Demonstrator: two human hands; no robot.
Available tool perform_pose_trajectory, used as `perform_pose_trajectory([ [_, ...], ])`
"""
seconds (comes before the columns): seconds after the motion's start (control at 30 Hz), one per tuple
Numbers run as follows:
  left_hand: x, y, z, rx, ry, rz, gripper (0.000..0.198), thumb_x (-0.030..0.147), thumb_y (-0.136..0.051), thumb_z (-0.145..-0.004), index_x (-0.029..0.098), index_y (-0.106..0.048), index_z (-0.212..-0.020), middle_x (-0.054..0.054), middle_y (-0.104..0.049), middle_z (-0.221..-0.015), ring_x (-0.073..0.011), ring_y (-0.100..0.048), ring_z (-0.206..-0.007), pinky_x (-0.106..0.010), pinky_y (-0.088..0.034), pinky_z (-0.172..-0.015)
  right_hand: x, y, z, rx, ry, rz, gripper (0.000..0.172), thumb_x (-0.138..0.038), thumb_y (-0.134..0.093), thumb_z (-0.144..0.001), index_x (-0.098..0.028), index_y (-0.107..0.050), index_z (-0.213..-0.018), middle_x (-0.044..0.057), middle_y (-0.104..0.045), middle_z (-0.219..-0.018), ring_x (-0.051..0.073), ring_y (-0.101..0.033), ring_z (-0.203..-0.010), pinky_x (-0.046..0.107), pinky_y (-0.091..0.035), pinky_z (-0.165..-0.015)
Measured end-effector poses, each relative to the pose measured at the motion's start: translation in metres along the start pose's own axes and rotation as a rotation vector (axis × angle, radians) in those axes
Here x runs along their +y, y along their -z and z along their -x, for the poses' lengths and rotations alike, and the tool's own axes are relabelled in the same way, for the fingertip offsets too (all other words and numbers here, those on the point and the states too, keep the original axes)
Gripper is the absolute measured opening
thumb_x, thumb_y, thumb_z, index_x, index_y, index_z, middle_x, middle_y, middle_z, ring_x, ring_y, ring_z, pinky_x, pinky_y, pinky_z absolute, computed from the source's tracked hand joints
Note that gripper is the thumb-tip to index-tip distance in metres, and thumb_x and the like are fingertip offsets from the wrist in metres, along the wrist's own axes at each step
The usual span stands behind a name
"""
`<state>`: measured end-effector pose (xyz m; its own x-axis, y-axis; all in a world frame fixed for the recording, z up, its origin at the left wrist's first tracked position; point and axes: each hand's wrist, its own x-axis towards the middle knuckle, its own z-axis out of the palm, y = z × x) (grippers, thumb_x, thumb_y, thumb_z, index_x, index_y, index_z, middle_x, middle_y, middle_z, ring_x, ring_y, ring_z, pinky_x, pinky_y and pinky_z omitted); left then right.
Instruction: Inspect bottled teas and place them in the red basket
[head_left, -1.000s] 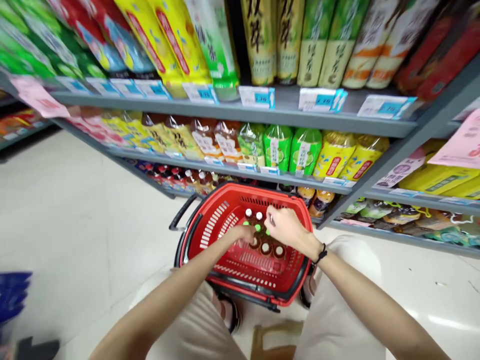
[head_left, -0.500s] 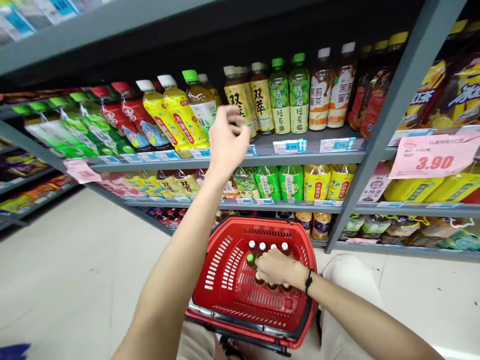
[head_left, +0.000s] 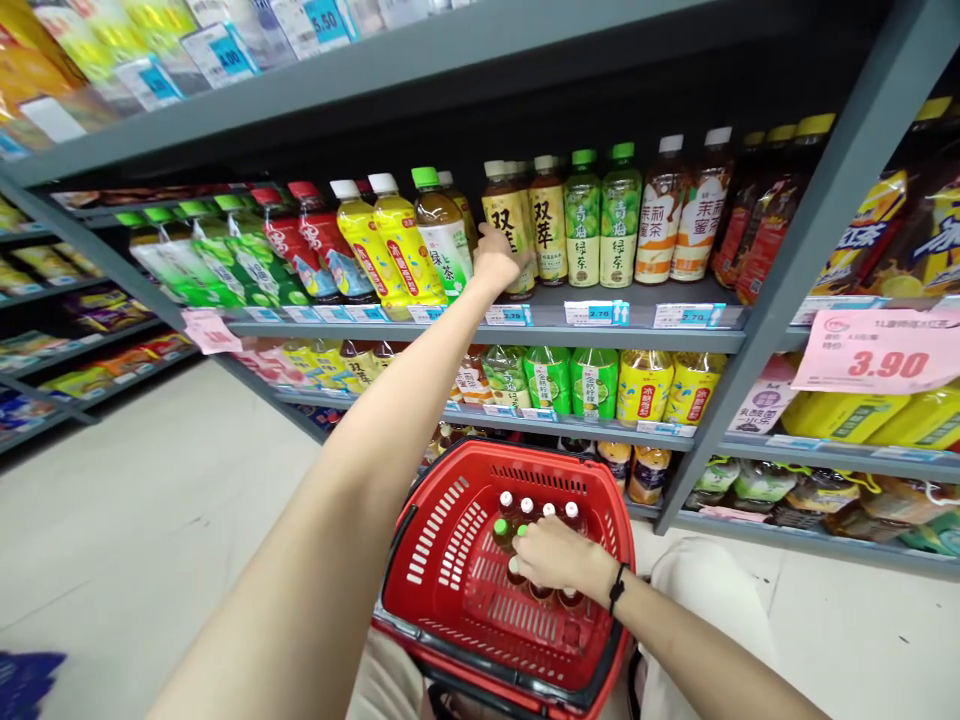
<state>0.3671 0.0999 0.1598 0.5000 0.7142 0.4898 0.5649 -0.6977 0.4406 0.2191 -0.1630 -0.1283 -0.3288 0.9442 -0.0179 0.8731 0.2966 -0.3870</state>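
My left hand point(head_left: 498, 260) reaches to the shelf, its fingers closed about the lower part of a brown drink bottle point(head_left: 501, 205) with a cream label and pale cap. The fingertips are partly hidden and slightly blurred. Beside it on the left is a green-capped tea bottle point(head_left: 444, 235); on the right stands another cream-labelled bottle point(head_left: 550, 215). Low down, my right hand point(head_left: 553, 552) is inside the red shopping basket point(head_left: 431, 600), fingers curled round the top of a green-capped bottle point(head_left: 523, 531). Several white-capped bottles point(head_left: 527, 507) stand upright around that hand.
Grey shelving holds rows of bottles, with yellow bottles point(head_left: 397, 240) left and white-capped bottles point(head_left: 694, 220) right. A grey upright point(head_left: 780, 270) divides the bays. A pink price sign point(head_left: 877, 350) juts out at right. My knee point(head_left: 709, 600) is beside the basket.
My left hand has moved from in front of the shelf onto the cream-labelled bottle. My right hand stays in the basket among the bottles. The view has shifted slightly.
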Motion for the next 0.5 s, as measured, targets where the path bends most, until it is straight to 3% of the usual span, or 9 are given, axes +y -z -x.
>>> perform_pose_trajectory([
  [0.1,0.003,0.011,0.021,-0.046,-0.052,-0.048,0.089,0.036,-0.093,-0.079,0.0,-0.043,-0.144,-0.033,-0.059,-0.145,-0.045,-0.056,-0.142,-0.056,-0.044,-0.12,-0.002,0.001,-0.003,-0.007,0.007,-0.027,0.031,-0.023,-0.053,-0.103,-0.007,-0.079,-0.098,0.02,-0.08,-0.101,0.032,-0.079,-0.093,0.037,-0.052,-0.075],
  [0.2,0.015,0.015,0.048,-0.018,-0.184,0.011,0.074,0.036,-0.088,-0.084,0.008,-0.048,-0.138,-0.025,-0.064,-0.14,-0.0409,-0.058,-0.139,-0.053,-0.043,-0.121,-0.005,-0.002,-0.008,-0.006,0.005,-0.065,0.031,-0.023,-0.052,-0.103,-0.007,-0.078,-0.1,0.021,-0.079,-0.102,0.034,-0.078,-0.093,0.039,-0.052,-0.076],
  [0.33,0.029,0.025,0.083,0.239,-0.342,0.303,0.075,0.047,-0.083,-0.089,0.02,-0.041,-0.144,-0.016,-0.063,-0.143,-0.0323,-0.057,-0.142,-0.049,-0.043,-0.123,-0.007,-0.005,-0.012,0.019,-0.025,-0.133,0.027,-0.021,-0.054,-0.1,-0.007,-0.077,-0.099,0.023,-0.078,-0.1,0.035,-0.077,-0.093,0.039,-0.051,-0.079],
  [0.43,0.025,0.051,0.123,0.457,-0.462,0.561,0.084,0.064,-0.082,-0.084,0.027,-0.041,-0.148,-0.011,-0.063,-0.139,-0.0285,-0.062,-0.136,-0.046,-0.048,-0.119,-0.005,-0.005,-0.013,0.096,-0.074,-0.24,0.024,-0.02,-0.053,-0.099,-0.01,-0.073,-0.092,0.02,-0.078,-0.096,0.031,-0.076,-0.088,0.038,-0.049,-0.08],
  [0.5,0.01,0.073,0.163,0.457,-0.499,0.673,0.082,0.071,-0.081,-0.08,0.03,-0.048,-0.143,-0.008,-0.069,-0.125,-0.0277,-0.071,-0.12,-0.045,-0.057,-0.11,-0.001,-0.002,-0.015,0.174,-0.113,-0.354,0.03,-0.021,-0.043,-0.104,-0.013,-0.07,-0.092,0.016,-0.079,-0.094,0.025,-0.075,-0.085,0.033,-0.049,-0.08],
])
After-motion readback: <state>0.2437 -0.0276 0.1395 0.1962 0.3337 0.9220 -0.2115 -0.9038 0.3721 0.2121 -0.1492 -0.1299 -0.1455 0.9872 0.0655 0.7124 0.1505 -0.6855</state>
